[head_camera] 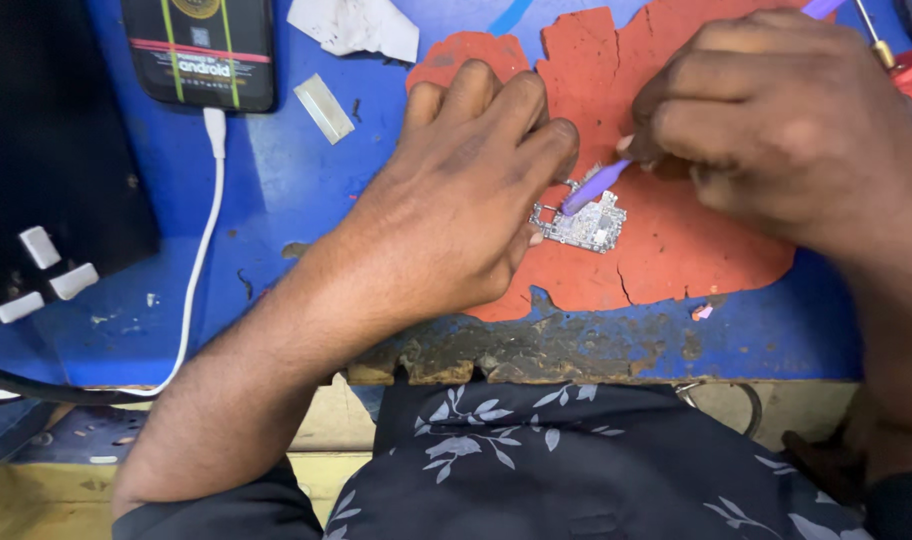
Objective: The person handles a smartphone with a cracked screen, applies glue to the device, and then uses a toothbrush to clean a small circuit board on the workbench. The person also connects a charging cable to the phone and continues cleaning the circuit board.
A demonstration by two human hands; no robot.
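A small silver circuit board (588,224) lies on a cracked orange-red mat (676,250) on the blue bench. My left hand (466,190) rests on the mat and pins the board's left edge with its fingertips. My right hand (776,120) is closed around a thin purple tool (594,186) held like a pen. The tool's tip touches the top of the board. Most of the tool's shaft is hidden inside my right hand.
A black phone (200,50) lies at the back left with a white cable (198,260) plugged in. A white scrap (356,25) and a small pale strip (324,107) lie beside it. A red-handled tool (911,70) sits far right. The bench's front edge (536,350) is worn and burnt.
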